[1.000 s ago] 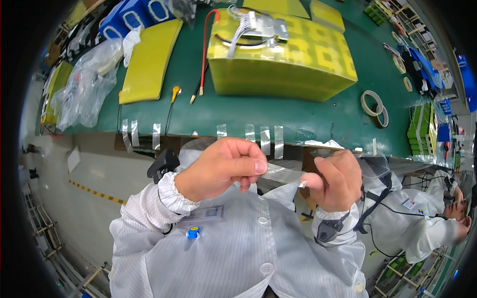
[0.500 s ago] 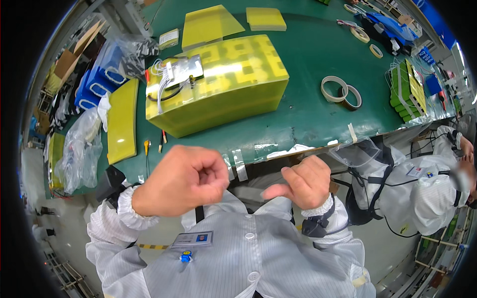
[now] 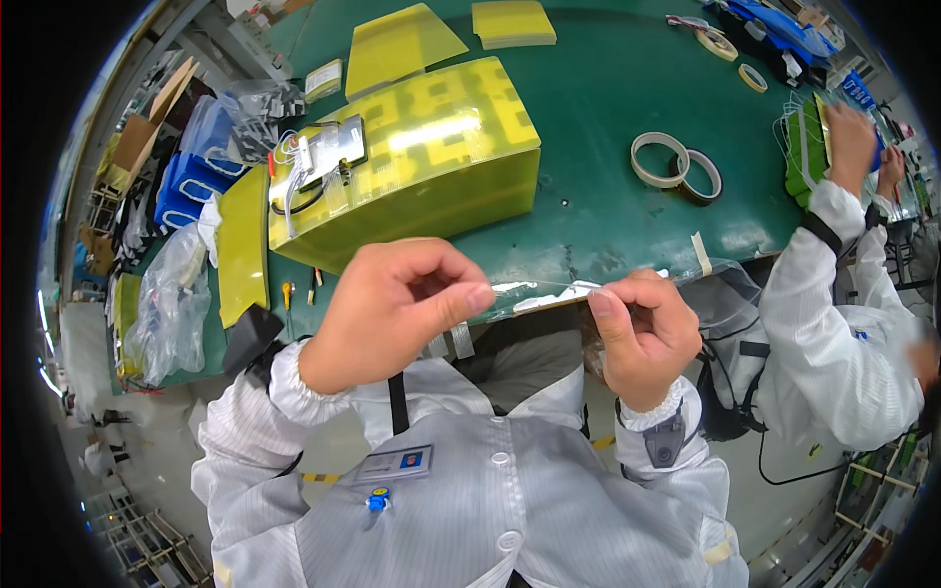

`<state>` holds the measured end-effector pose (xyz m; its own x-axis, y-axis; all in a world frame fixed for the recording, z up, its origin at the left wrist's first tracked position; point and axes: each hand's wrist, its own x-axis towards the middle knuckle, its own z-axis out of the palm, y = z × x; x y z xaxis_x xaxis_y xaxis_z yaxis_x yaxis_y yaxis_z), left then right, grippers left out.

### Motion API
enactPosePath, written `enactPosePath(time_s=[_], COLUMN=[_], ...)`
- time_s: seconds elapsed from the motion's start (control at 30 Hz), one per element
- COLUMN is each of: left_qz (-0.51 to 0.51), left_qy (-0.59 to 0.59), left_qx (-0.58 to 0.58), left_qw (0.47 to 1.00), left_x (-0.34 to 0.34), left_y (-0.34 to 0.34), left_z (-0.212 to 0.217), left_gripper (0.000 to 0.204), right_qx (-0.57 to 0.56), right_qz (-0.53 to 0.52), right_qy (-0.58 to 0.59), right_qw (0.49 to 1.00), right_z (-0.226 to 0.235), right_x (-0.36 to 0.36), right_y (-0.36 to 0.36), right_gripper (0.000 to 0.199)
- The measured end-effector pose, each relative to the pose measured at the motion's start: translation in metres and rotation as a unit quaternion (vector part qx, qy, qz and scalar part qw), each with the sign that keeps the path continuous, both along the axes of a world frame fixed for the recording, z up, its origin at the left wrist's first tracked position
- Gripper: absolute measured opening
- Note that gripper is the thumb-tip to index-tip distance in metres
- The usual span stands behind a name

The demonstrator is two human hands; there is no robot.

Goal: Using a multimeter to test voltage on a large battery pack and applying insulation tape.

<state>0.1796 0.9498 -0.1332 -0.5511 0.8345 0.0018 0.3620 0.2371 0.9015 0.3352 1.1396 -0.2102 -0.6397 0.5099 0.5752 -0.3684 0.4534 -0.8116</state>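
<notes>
My left hand (image 3: 397, 309) and my right hand (image 3: 647, 338) are up at the table's front edge, thumb and forefinger pinched on each. Between them stretches a thin see-through strip (image 3: 544, 284), seen nearly edge-on; it looks like tape, though its kind is hard to make out. Just beyond my left hand stands a large block-shaped battery pack (image 3: 421, 181), wrapped in yellow sheets. On top of it lie a circuit board (image 3: 333, 152) in a metal cover and white and black wires. Short pieces of tape (image 3: 463, 340) hang from the table edge below my hands.
On the green table (image 3: 598, 88) lie two tape rolls (image 3: 659, 160), yellow sheets (image 3: 515, 24) and a yellow panel (image 3: 243, 250). Plastic bags (image 3: 167, 304) and blue packs (image 3: 191, 171) sit at left. At right a co-worker's hand (image 3: 851, 142) reaches over a green battery pack (image 3: 804, 157).
My hands have moved up and to the right, and the thin strip now shows between them. The co-worker's arms have come over the green battery pack.
</notes>
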Motion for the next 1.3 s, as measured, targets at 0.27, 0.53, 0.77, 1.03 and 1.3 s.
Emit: enactPosePath(time_s=[0.27, 0.53, 0.77, 1.03, 1.3], left_qz=[0.021, -0.027, -0.074, -0.183, -0.108], left_qy=[-0.434, -0.213, 0.193, 0.340, 0.368], left_qx=[-0.052, -0.088, -0.046, -0.022, -0.014], left_qw=[0.899, 0.973, 0.977, 0.922, 0.923], left_x=[-0.003, -0.012, -0.018, 0.001, -0.040], left_y=[0.010, 0.012, 0.021, 0.005, 0.046], left_z=[-0.010, 0.012, 0.051, 0.003, 0.014], left_gripper=[0.028, 0.019, 0.007, 0.021, 0.032], right_qx=[0.192, 0.390, 0.409, 0.207, 0.137], right_qz=[-0.012, -0.028, -0.035, -0.034, 0.095], right_qy=[0.033, 0.052, 0.056, -0.093, -0.154], right_qw=[0.981, 0.919, 0.910, 0.973, 0.974], right_z=[0.004, -0.004, -0.004, -0.007, 0.019], right_x=[0.006, 0.002, -0.006, -0.015, -0.079], right_y=[0.000, 0.006, 0.022, 0.038, 0.067], right_gripper=[0.016, 0.029, 0.033, 0.020, 0.049])
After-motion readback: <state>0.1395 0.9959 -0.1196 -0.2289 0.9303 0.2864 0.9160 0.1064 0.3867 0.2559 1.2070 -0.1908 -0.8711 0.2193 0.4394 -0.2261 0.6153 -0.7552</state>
